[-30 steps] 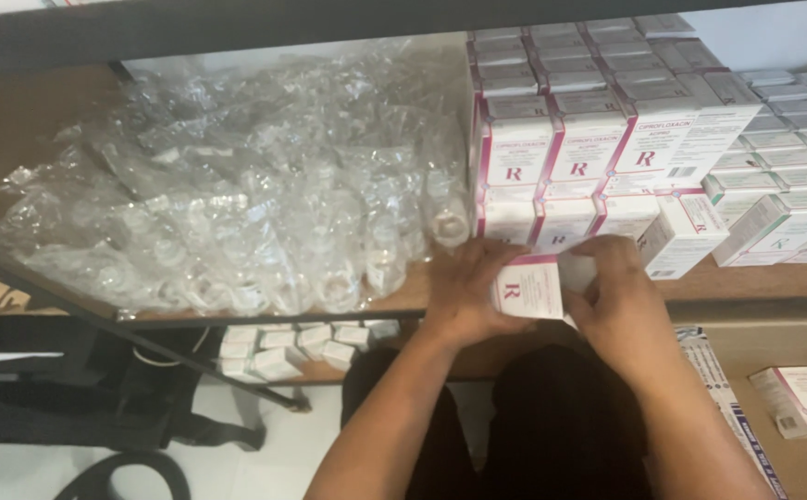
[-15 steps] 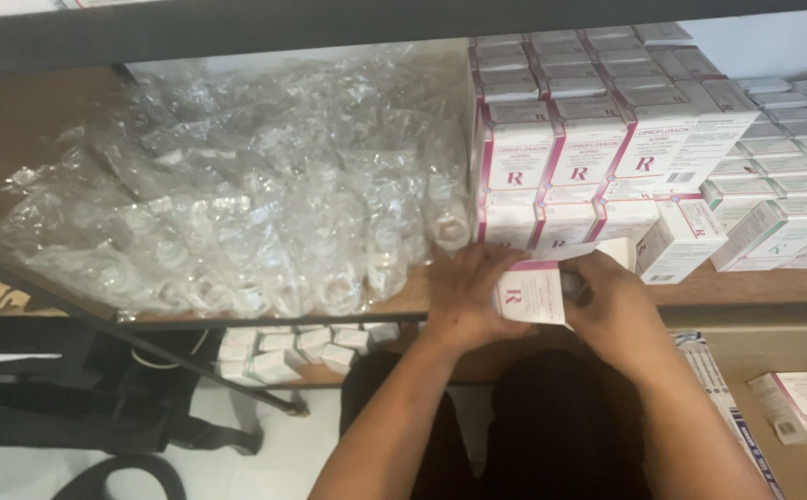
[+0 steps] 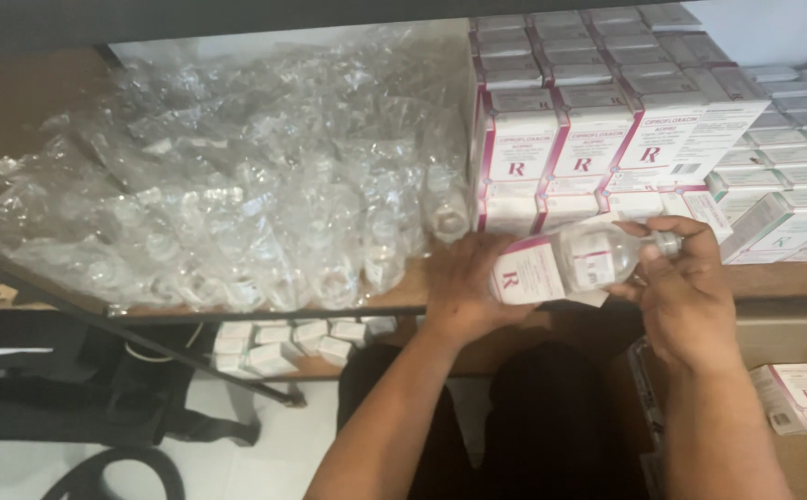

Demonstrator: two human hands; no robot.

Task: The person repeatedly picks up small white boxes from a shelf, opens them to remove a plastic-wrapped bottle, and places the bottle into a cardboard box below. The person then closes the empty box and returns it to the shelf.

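My left hand (image 3: 464, 287) grips a small white and pink carton (image 3: 526, 273) by its closed end. A clear glass bottle (image 3: 602, 255) with a white label sticks halfway out of the carton's open end. My right hand (image 3: 686, 282) holds the bottle near its neck and cap. Both hands are over the front edge of the wooden shelf (image 3: 403, 298), just below a stack of matching pink-and-white cartons (image 3: 579, 153).
A large heap of clear bottles in crinkled plastic wrap (image 3: 237, 185) fills the shelf's left half. White and green cartons (image 3: 783, 167) are stacked at the right. More small boxes (image 3: 283, 338) lie below, and one carton (image 3: 801, 396) sits at the lower right.
The carton was shut between both hands; now the bottle has slid partway out to the right, drawn by my right hand while my left keeps the carton.
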